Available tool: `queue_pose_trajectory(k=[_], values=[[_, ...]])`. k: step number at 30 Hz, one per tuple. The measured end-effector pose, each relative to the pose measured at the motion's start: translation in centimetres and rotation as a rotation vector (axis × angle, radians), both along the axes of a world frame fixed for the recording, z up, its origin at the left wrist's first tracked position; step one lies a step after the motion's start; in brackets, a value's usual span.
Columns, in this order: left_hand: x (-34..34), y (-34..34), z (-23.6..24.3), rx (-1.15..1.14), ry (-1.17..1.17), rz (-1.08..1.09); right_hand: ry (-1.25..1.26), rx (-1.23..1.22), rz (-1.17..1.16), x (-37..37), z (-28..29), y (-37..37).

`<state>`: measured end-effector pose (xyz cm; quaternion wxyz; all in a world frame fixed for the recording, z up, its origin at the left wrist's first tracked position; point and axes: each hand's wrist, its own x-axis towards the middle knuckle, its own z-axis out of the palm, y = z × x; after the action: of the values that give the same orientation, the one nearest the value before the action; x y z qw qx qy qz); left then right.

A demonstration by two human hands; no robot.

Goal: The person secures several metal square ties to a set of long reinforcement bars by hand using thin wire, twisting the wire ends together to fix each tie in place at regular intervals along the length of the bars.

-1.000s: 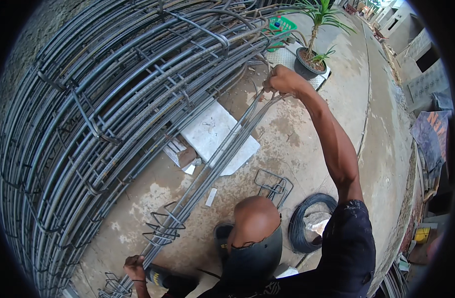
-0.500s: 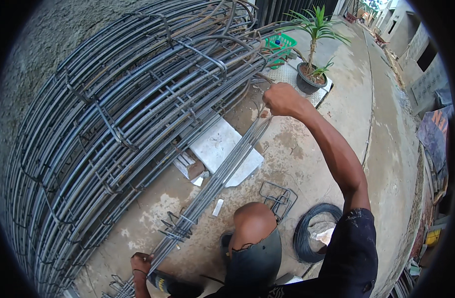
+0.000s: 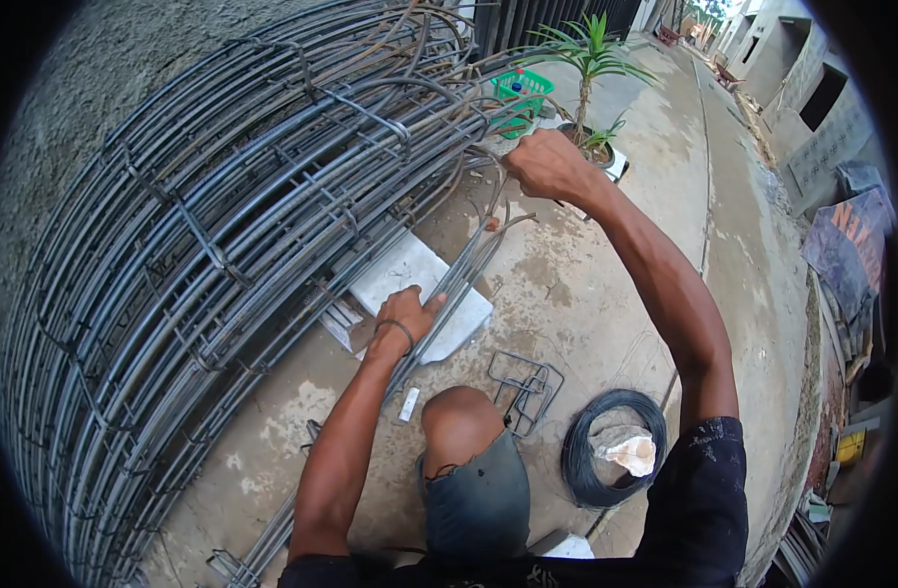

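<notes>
A narrow bundle of long steel bars (image 3: 459,279) with hooked ends runs diagonally across the ground in front of me. My left hand (image 3: 408,316) is closed on these bars about midway, above a white slab (image 3: 398,267). Farther off, my right hand (image 3: 552,169) is in a fist around the hooked end of one bar, raised a little over the other ends; its fingertips are hidden. Bent wire stirrups (image 3: 527,392) lie on the ground right of my knee, beside a coil of dark tie wire (image 3: 578,461).
A large stack of tied rebar cages (image 3: 224,225) leans along the rough wall at left. A potted plant (image 3: 588,73) and a green basket (image 3: 521,98) stand beyond my right hand. A small white piece (image 3: 409,404) lies near my knee. Scrap materials (image 3: 851,240) line the right side.
My left hand has moved from the near end of the bundle up to its middle. My right hand stays raised by the far ends, which now spread apart. The view has shifted slightly right.
</notes>
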<state>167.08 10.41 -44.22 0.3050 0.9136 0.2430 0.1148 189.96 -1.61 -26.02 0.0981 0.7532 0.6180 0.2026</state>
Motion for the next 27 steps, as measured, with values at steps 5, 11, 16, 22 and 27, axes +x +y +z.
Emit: queue_pose_trajectory(k=[5, 11, 16, 22, 27], values=[[-0.8, -1.8, -3.6, -0.424, -0.053, 0.084, 0.016, -0.022, -0.082, 1.4, 1.4, -1.3], [-0.9, -0.5, 0.4, -0.381, -0.055, 0.152, -0.007, 0.01, 0.039, 4.4, 5.1, -0.4], [-1.1, 0.5, 4.1, -0.361, -0.06, 0.17, -0.275, 0.17, 0.247, 4.3, 7.4, 0.1], [-1.4, 1.1, 3.0, -0.385, -0.114, 0.13, -0.078, 0.384, -0.172, 2.0, 5.7, 2.1], [-1.2, 0.4, 4.1, -0.412, -0.135, 0.137, 0.837, 0.643, 0.057, 2.5, 2.9, 2.9]])
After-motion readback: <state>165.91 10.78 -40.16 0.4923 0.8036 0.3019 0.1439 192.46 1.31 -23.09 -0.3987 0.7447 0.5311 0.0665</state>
